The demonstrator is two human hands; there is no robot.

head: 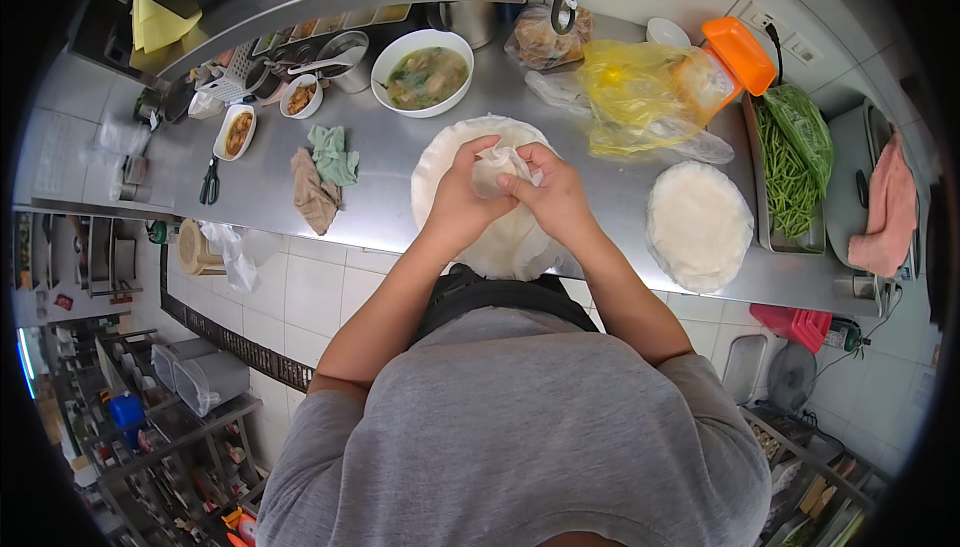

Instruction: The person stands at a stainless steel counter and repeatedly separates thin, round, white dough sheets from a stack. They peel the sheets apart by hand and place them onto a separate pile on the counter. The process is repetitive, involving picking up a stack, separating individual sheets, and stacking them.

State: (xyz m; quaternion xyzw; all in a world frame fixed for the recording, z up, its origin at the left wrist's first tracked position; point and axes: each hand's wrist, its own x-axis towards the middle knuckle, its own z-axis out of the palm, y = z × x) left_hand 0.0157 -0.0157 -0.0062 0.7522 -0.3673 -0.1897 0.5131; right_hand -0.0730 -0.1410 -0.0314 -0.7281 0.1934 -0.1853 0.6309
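Note:
Both my hands meet over a stack of thin, round white wrapper sheets (442,146) at the counter's front edge. Pinched between them is a small crumpled piece of thin white sheet (491,172), translucent in places. My left hand (469,191) has its fingers curled around the left side of that piece. From the right, my right hand (551,191) grips it, thumb across its front. The lower part of the stack reaches the counter edge near my waist. A second round stack of white sheets (700,226) lies to the right on the steel counter.
Behind the stack stands a bowl of soup (424,73). Cloths (334,155) and scissors (209,182) lie left. Yellow plastic bags (630,97), an orange scale (739,56) and a tray of green beans (787,172) are right. A steel shelf (337,3) overhangs the back.

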